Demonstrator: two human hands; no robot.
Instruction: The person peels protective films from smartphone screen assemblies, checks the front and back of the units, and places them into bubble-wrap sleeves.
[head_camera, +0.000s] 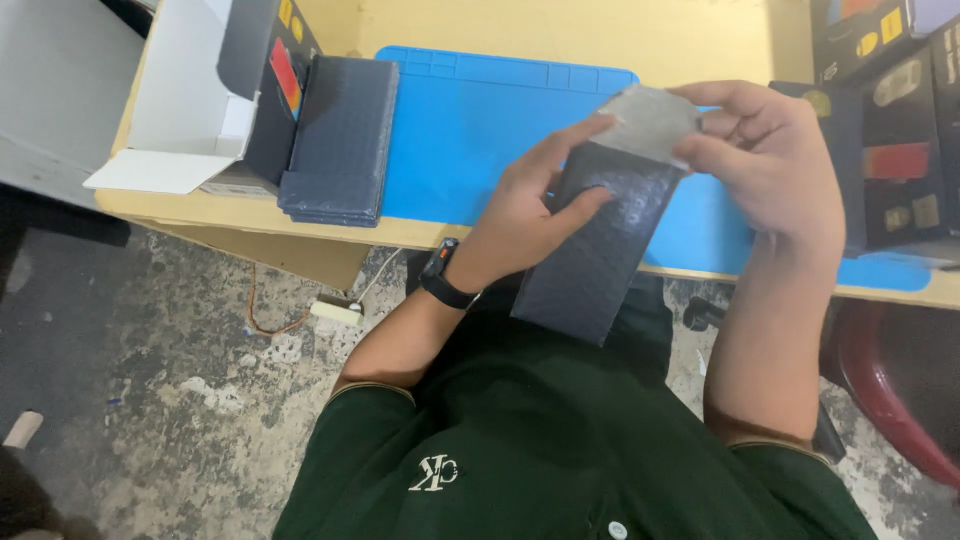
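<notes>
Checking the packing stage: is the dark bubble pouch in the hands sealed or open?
Open: the dark bubble pouch has its grey flap lifted by the right hand, while the left hand grips the body.

Two hands in view: left hand and right hand, one person. One dark padded pouch held between them, with one grey flat piece at its top end. One stack of dark padded pouches on the worktop; number in the stack can't be told, edges too close together. One blue mat. One open white-lined carton at left. Dark printed boxes at right, at least three, exact count unclear. One black wristwatch. One small white block with wire on the floor.
</notes>
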